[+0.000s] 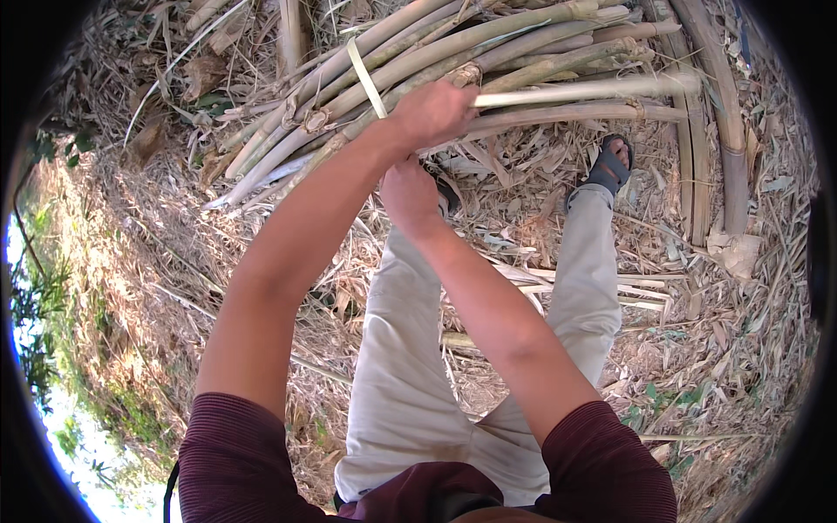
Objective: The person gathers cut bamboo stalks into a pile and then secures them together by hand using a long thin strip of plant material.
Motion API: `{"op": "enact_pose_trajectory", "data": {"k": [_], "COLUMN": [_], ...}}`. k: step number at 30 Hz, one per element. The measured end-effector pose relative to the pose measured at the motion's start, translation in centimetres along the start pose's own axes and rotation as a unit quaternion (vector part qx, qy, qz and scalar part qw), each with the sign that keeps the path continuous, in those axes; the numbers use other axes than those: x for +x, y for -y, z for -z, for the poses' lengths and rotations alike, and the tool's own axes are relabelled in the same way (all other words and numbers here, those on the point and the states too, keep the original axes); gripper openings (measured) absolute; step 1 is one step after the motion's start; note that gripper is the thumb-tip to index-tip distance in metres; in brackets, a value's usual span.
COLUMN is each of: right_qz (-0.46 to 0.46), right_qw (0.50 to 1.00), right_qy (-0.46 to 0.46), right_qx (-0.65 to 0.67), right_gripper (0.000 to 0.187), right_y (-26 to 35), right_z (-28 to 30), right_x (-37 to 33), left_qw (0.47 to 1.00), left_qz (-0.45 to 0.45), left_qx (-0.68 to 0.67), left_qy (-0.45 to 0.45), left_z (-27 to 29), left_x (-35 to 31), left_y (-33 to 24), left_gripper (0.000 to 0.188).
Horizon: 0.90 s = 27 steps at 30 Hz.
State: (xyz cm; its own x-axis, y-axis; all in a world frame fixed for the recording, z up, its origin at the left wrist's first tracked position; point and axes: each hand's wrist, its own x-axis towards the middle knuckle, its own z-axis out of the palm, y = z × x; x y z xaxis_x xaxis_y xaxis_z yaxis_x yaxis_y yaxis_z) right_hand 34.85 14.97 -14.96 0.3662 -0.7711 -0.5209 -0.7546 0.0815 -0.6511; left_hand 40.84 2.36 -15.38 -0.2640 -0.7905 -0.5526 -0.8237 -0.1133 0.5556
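Note:
A bundle of bamboo poles (488,54) lies across the ground at the top of the view. A pale flat strip (364,74) passes over its left part and runs down behind my left hand. My left hand (436,112) is closed around a pale strip that sticks out to the right, its far end (602,90) blurred by motion. Whether both pale lengths are one strip is hidden by the hand. Just below, against my left wrist, my right hand (408,187) is closed in a fist at the bundle's near side; what it grips is hidden.
My sandalled foot (613,161) stands near the bundle's right end. Thick split poles (697,157) lie crosswise at the right. Pale split pieces (641,286) and dry leaves (680,357) cover the ground. Green plants (39,322) grow at the far left.

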Motion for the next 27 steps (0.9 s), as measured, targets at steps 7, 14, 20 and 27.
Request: {"op": "enact_pose_trajectory", "data": {"k": [7, 14, 20, 27], "right_qz": [0.044, 0.095, 0.083, 0.093], "right_qw": [0.996, 0.993, 0.995, 0.988], "right_qy": [0.076, 0.003, 0.009, -0.044], "right_qx": [0.005, -0.066, 0.06, -0.118], "right_gripper": [0.025, 0.021, 0.027, 0.051], "right_y": [-0.3, 0.4, 2.3, -4.8], "right_z": [0.9, 3.0, 9.2, 11.7], "right_x": [-0.8, -1.1, -1.3, 3.6], "left_qw": [0.98, 0.955, 0.944, 0.972], "left_qz": [-0.139, -0.27, -0.289, -0.17], "left_qx": [0.114, 0.124, 0.149, 0.156], "left_qy": [0.088, 0.008, -0.051, 0.044], "left_z": [-1.9, -3.3, -4.1, -3.7], "left_x": [-1.1, -1.0, -0.3, -0.2], "left_y": [0.5, 2.6, 4.0, 4.8], "left_gripper": [0.018, 0.017, 0.018, 0.03]}}
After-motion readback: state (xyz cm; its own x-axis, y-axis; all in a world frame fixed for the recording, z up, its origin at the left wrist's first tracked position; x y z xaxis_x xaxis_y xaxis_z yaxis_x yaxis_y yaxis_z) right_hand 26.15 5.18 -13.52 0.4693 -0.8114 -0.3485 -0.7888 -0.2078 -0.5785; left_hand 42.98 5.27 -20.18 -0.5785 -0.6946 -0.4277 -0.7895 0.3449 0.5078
